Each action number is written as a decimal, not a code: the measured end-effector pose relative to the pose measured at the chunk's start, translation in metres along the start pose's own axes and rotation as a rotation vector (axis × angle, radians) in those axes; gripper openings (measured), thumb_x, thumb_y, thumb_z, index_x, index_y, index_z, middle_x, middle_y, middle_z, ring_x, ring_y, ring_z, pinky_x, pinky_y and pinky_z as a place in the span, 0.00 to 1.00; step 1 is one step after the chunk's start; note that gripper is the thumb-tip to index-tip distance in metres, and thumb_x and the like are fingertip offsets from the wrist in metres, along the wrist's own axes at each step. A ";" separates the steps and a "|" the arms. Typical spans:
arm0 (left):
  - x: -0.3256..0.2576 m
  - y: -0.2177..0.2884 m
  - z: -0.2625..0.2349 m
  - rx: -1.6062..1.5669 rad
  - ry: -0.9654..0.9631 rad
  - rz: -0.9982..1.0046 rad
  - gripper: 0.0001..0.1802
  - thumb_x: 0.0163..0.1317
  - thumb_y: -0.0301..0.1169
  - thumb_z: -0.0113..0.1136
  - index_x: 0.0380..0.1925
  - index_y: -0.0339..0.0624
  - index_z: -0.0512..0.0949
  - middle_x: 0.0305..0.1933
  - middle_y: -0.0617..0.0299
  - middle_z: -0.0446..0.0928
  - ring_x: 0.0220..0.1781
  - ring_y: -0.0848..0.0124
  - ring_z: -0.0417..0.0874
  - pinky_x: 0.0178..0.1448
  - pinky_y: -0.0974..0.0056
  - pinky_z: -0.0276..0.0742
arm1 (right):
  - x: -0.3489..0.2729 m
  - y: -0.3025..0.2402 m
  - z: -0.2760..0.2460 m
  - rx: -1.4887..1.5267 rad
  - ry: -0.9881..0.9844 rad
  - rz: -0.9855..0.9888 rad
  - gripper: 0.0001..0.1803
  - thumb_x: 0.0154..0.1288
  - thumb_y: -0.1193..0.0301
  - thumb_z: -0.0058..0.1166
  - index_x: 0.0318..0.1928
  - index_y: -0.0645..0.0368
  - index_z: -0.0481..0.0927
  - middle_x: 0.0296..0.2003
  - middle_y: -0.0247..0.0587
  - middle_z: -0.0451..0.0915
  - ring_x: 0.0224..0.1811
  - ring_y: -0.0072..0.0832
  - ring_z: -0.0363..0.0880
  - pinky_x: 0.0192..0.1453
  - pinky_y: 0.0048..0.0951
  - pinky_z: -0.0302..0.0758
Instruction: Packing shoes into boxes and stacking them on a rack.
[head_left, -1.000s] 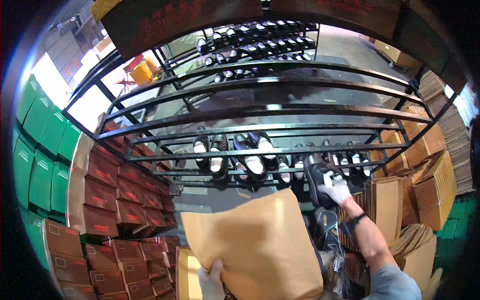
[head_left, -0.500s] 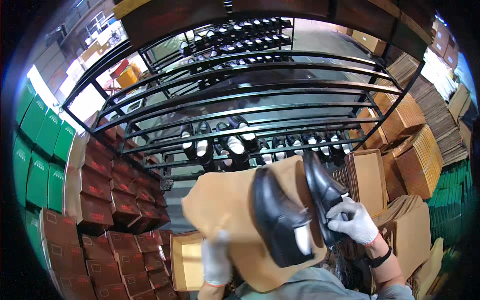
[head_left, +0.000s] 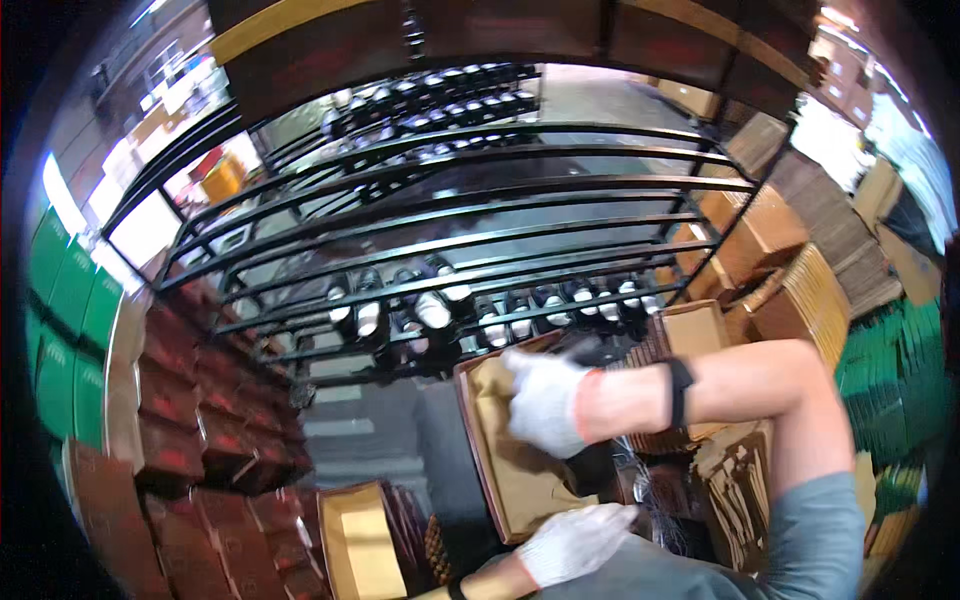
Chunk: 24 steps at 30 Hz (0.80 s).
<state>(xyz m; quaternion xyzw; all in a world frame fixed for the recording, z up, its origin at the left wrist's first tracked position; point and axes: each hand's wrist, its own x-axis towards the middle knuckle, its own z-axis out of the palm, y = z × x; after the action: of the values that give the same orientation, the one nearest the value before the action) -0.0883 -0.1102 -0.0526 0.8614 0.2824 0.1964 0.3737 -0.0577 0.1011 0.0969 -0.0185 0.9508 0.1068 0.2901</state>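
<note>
An open dark-rimmed shoebox (head_left: 483,462) lies tilted in front of me, lined with brown wrapping paper (head_left: 530,488). My right hand (head_left: 548,402), in a white glove, reaches across the box's far part and touches the paper. Motion smears its fingers. Along the near edge of the box, my gloved left hand (head_left: 578,545) is stretched out with fingers straight, touching the rim and holding nothing visible. No shoe shows in the box; the paper and right hand cover much of its inside.
A black metal rack (head_left: 480,250) with several black shoes (head_left: 430,308) on its low shelf stands ahead. Stacked brown shoeboxes (head_left: 175,435) and green boxes (head_left: 70,385) line the left. An open box (head_left: 365,540) sits near my left; cartons (head_left: 800,300) stand right.
The pair of black shoes and loose brown paper held up before are out of sight. A paper-lined box is now in front of me, with my right arm swung across it.
</note>
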 end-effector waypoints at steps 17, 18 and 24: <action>-0.080 -0.022 -0.016 -0.456 0.784 -0.766 0.52 0.73 0.29 0.67 0.86 0.24 0.46 0.79 0.33 0.71 0.79 0.50 0.77 0.82 0.55 0.70 | -0.166 -0.132 0.522 0.698 1.096 2.018 0.24 0.88 0.57 0.49 0.55 0.69 0.83 0.55 0.62 0.84 0.59 0.57 0.81 0.70 0.52 0.75; -0.078 -0.021 -0.016 -0.454 0.785 -0.742 0.50 0.74 0.28 0.65 0.86 0.24 0.45 0.79 0.34 0.72 0.79 0.51 0.77 0.82 0.56 0.70 | -0.179 -0.127 0.519 0.564 1.160 2.058 0.24 0.89 0.56 0.47 0.55 0.68 0.83 0.54 0.62 0.85 0.58 0.57 0.82 0.69 0.52 0.76; -0.085 -0.017 -0.003 -0.596 0.872 -0.616 0.46 0.77 0.22 0.53 0.87 0.25 0.42 0.88 0.42 0.61 0.88 0.58 0.63 0.89 0.59 0.55 | -0.245 -0.104 0.411 0.096 1.309 2.262 0.24 0.91 0.57 0.42 0.55 0.67 0.81 0.47 0.65 0.84 0.51 0.59 0.83 0.60 0.53 0.77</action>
<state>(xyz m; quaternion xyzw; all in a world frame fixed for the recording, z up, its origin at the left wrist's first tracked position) -0.1606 -0.1535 -0.0743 0.4388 0.5783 0.4846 0.4881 0.3810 0.0807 -0.1193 0.7480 0.4069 0.2274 -0.4725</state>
